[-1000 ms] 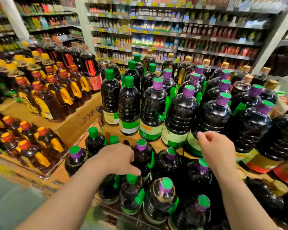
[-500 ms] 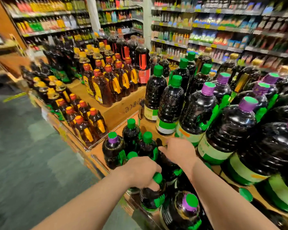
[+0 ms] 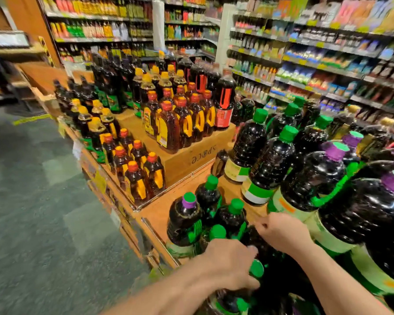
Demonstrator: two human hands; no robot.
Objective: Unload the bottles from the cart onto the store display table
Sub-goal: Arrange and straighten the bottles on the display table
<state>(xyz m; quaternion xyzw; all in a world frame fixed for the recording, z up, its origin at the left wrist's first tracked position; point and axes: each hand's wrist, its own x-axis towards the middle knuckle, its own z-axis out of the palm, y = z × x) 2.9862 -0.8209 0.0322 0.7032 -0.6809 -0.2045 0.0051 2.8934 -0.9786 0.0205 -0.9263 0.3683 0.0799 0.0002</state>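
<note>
Several dark bottles with green or purple caps stand on the wooden display table (image 3: 159,212). My left hand (image 3: 228,264) grips the neck of a dark green-capped bottle (image 3: 256,269) in the front row, its fingers curled just under the cap. My right hand (image 3: 282,233) lies just behind it, fingers bent down over another dark bottle (image 3: 259,244); the hand hides whether they hold it. A purple-capped bottle (image 3: 184,223) and two green-capped ones (image 3: 210,194) stand just left of my hands. No cart is in view.
Bigger dark bottles (image 3: 268,164) fill a raised tier on the right. Amber syrup bottles (image 3: 146,173) with orange caps stand to the left, some on a cardboard box (image 3: 191,155). Grey floor (image 3: 43,201) stretches left of the table. Stocked shelves (image 3: 305,53) line the back.
The view has swung left, showing more floor. My left hand slid from the middle bottles to a front-row one and closed on its neck. My right hand drew back next to it.
</note>
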